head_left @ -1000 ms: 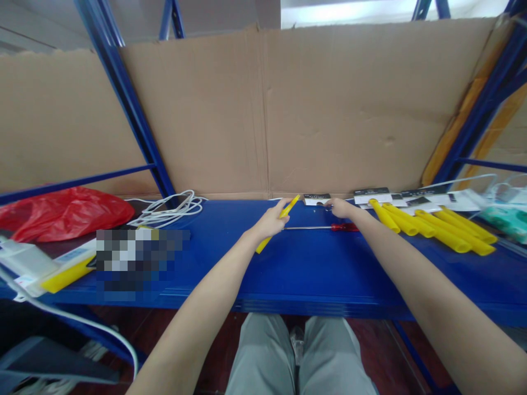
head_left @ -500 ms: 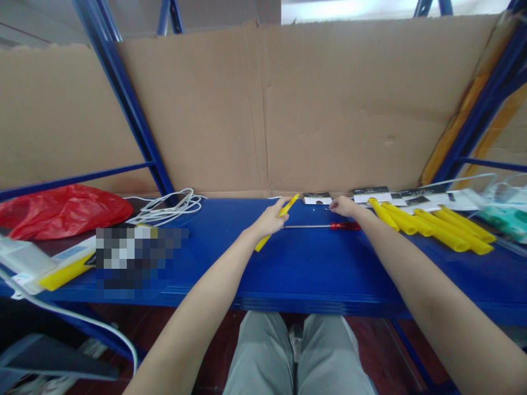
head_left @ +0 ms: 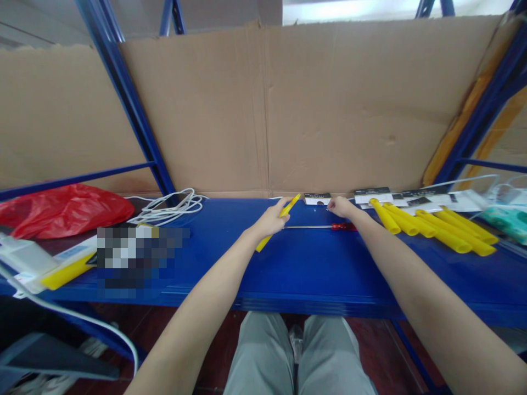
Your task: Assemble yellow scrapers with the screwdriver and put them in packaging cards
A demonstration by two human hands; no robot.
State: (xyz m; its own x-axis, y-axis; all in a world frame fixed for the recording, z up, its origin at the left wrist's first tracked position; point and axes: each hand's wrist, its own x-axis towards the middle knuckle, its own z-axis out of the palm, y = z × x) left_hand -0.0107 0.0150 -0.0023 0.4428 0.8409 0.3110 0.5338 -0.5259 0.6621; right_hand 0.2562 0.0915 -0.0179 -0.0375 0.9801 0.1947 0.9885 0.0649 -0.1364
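My left hand [head_left: 270, 220] is closed around a slim yellow tube [head_left: 292, 204], which slants up to the right just above the blue tabletop [head_left: 304, 269]. Further right, my right hand [head_left: 340, 207] has its fingertips pinched together low over the table; anything between them is too small to name. A tiny light speck [head_left: 315, 209] lies just left of those fingers. Between my hands and nearer to me rests a screwdriver with a red handle [head_left: 341, 226], its shaft pointing left toward the yellow tube. My right forearm covers the handle's end.
Several yellow tubes [head_left: 447, 233] lie at the right beside black-and-white cards [head_left: 373, 195]. Another card [head_left: 317, 199] sits near the cardboard wall [head_left: 349, 109]. At left are a white cable coil [head_left: 181, 206], a red plastic bag [head_left: 69, 211] and a blurred-out item [head_left: 132, 255].
My right hand has shifted very slightly to the left with its fingers still pinched. My left hand keeps hold of the yellow tube in nearly the same place.
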